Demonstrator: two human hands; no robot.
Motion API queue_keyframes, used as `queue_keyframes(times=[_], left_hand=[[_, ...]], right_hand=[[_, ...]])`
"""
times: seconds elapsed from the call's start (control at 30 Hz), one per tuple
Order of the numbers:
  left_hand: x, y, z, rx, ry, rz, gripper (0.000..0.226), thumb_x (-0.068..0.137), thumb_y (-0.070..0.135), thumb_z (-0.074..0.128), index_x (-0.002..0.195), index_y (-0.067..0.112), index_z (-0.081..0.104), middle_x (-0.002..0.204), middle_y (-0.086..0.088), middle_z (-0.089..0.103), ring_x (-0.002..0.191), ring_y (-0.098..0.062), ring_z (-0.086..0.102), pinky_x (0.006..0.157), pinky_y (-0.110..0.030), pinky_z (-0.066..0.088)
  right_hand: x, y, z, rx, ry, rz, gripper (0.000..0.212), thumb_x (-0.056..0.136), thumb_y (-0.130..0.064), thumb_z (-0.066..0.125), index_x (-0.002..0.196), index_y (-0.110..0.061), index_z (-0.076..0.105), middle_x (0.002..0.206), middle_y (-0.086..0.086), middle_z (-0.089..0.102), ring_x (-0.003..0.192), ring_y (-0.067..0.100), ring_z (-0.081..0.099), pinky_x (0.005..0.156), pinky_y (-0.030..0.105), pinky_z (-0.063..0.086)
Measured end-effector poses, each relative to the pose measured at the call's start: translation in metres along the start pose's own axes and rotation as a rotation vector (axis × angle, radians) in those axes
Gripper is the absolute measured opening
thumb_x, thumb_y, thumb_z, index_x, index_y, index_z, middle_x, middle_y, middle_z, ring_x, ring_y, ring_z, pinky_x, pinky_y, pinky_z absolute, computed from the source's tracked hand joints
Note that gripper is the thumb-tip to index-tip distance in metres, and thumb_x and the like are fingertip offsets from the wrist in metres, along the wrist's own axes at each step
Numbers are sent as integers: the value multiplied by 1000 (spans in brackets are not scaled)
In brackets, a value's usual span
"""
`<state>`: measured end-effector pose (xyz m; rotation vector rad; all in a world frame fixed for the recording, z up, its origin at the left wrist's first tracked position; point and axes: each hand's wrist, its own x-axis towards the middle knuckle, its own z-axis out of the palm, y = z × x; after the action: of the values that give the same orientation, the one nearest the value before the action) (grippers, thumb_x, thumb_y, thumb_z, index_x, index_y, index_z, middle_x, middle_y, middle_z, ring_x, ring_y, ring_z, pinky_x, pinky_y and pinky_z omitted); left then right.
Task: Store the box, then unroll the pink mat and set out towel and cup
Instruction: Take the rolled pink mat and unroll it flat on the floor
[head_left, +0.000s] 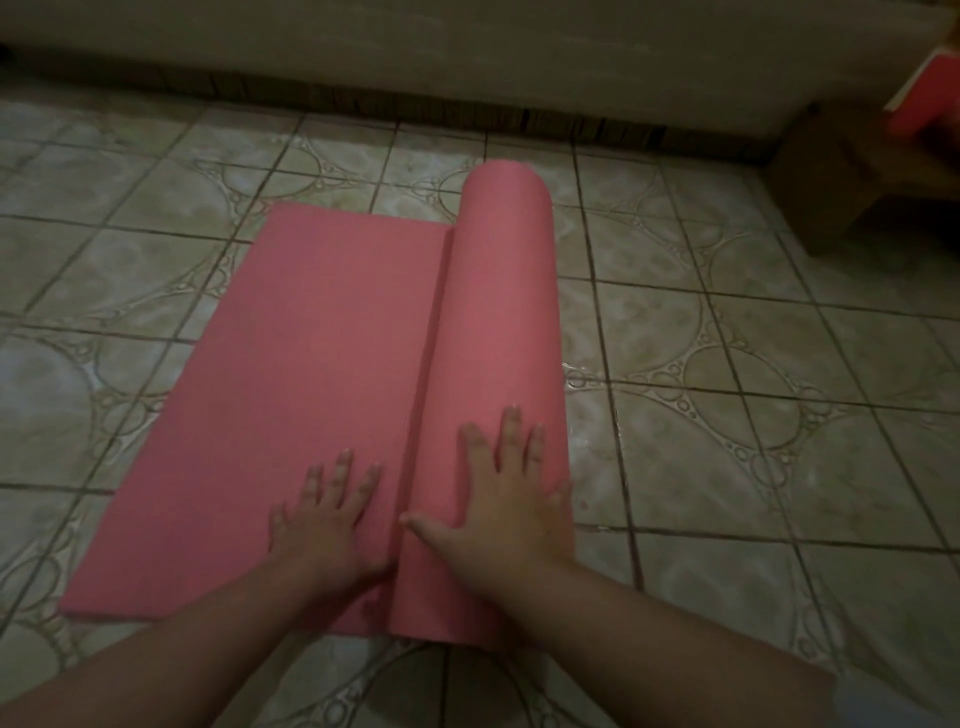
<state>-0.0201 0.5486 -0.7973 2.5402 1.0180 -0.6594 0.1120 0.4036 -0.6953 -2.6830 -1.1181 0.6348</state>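
I see my left hand (332, 514) pressed flat, fingers spread, on the unrolled part of the pink mat (291, 395), pinning it to the tiled floor (727, 415). My right hand (511, 499) lies open-palmed on the roll (498, 312), grasping nothing, placed to push it rightward. The mat sits mid-floor, partly unrolled. Farther off, a wooden stool (841, 176) stands at the floor's far right corner by the wall (467, 52). No writing is legible. Box, towel and cup are not visible.

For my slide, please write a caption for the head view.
Left hand flat on the unrolled pink mat; right hand pressing the remaining roll on the tiled floor.
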Motion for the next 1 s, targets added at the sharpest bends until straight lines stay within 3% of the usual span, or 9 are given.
queue_keyframes(times=[0.1,0.27,0.37,0.47,0.53,0.6,0.73,0.8,1.0], left_hand=[[0,1,0,8,-15,-5,119,50,89,43,137,46,-26,147,8,-39,145,-27,-16,111,-62,12],[4,-1,2,9,-24,-12,123,44,94,43,124,47,-38,141,9,-45,145,-28,-17,110,-63,12],[6,0,4,31,-29,-16,122,47,93,45,120,48,-42,139,8,-47,144,-29,-19,110,-64,12],[6,1,4,44,-27,-21,123,46,94,43,120,46,-43,140,8,-46,144,-30,-18,110,-64,13],[5,1,3,52,-36,-21,124,46,94,43,122,44,-41,139,9,-45,144,-30,-17,109,-64,14],[4,1,2,52,-40,-15,125,46,94,43,123,43,-40,140,8,-44,144,-31,-17,110,-63,13],[3,1,0,29,-17,-8,127,44,93,47,128,45,-36,145,9,-40,145,-29,-17,111,-61,12],[2,0,0,12,-18,-9,129,43,92,49,134,46,-31,148,10,-37,145,-29,-16,111,-61,12],[-11,-10,-1,29,-9,-24,127,51,87,54,142,41,-22,152,6,-33,145,-29,-15,113,-58,16]], right_hand=[[7,12,4,-14,43,47,101,66,-78,50,147,-33,9,158,4,-28,146,30,-21,110,67,3],[7,49,-1,38,44,57,102,57,-82,46,139,-32,12,157,-2,-28,146,26,-18,114,62,7],[6,73,-13,208,10,32,106,57,-76,60,140,-28,16,158,-2,-24,148,20,-12,119,51,10],[6,93,-28,472,16,48,99,62,-45,83,137,-21,23,157,5,11,142,20,22,116,36,24],[10,96,-37,706,118,69,95,67,-26,84,140,-20,24,151,6,29,133,14,34,113,33,30],[20,94,-41,771,211,125,103,65,-36,85,146,-25,23,151,3,31,135,14,34,113,32,28],[26,87,-35,437,118,239,125,53,-62,81,148,-45,2,158,10,8,143,32,20,116,44,24],[25,87,-31,384,120,246,127,52,-62,79,147,-49,-4,160,10,2,144,33,19,116,45,25],[18,76,-22,374,151,184,125,53,-62,77,147,-48,-4,158,11,10,143,30,23,115,42,28]])
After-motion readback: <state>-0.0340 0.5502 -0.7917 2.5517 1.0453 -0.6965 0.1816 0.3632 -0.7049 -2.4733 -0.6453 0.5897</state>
